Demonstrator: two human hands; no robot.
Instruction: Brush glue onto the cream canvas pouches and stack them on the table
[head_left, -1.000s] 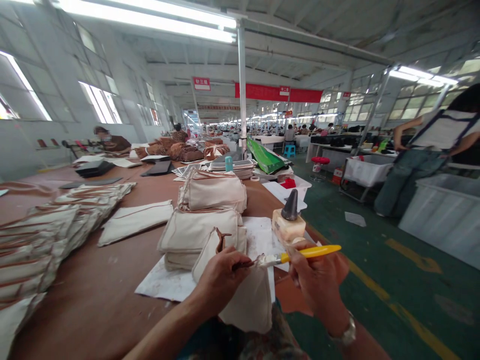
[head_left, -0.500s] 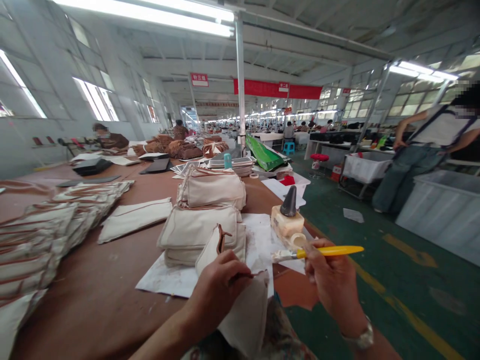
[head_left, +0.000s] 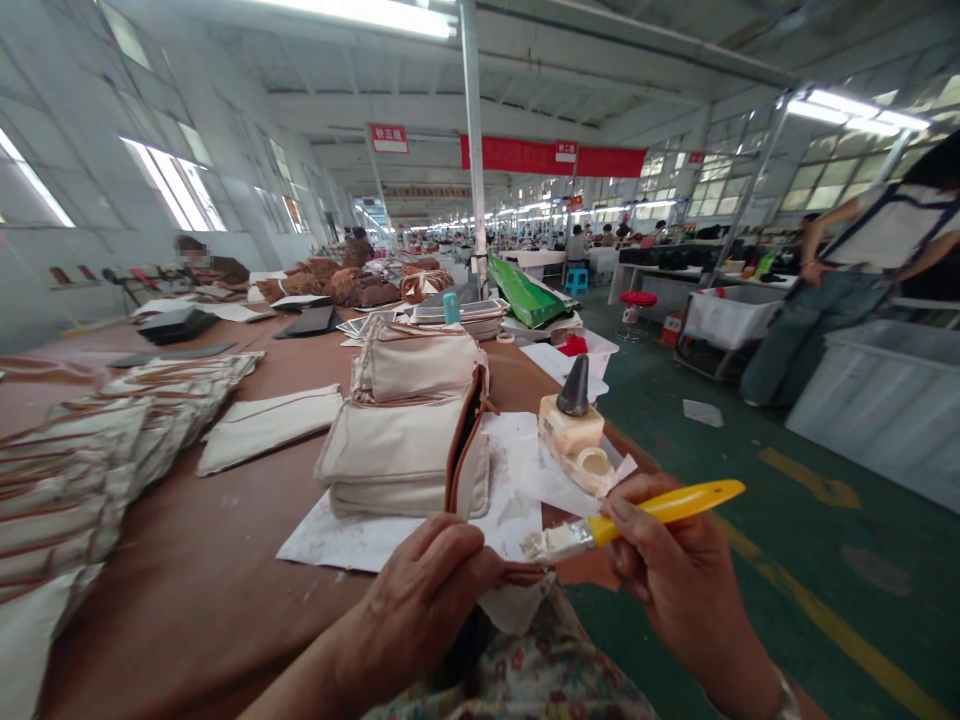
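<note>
My left hand [head_left: 427,580] is closed on a cream fabric piece with a brown edge [head_left: 517,600], held low in front of me over my patterned clothing. In my right hand [head_left: 671,560] is a yellow-handled brush [head_left: 675,503], its pale bristles close to the brown edge, just right of my left fingers. Beyond the hands, stacked cream pouches [head_left: 397,435] stand on white paper [head_left: 337,540]; one has a dark opening edged in brown. A glue-stained container [head_left: 570,430] with a dark cone on it is at the table's right edge.
Rows of cream pouches [head_left: 97,440] cover the left side of the brown table [head_left: 202,560]. A single flat pouch [head_left: 270,425] lies between. Further back are brown bundles and a green bag [head_left: 529,290]. At right, a person [head_left: 847,260] stands beside grey bins [head_left: 885,410].
The brush has come down and left toward the fabric edge. My left hand has turned the held piece and sits slightly lower. The brown-edged opening on the stack now stands more upright.
</note>
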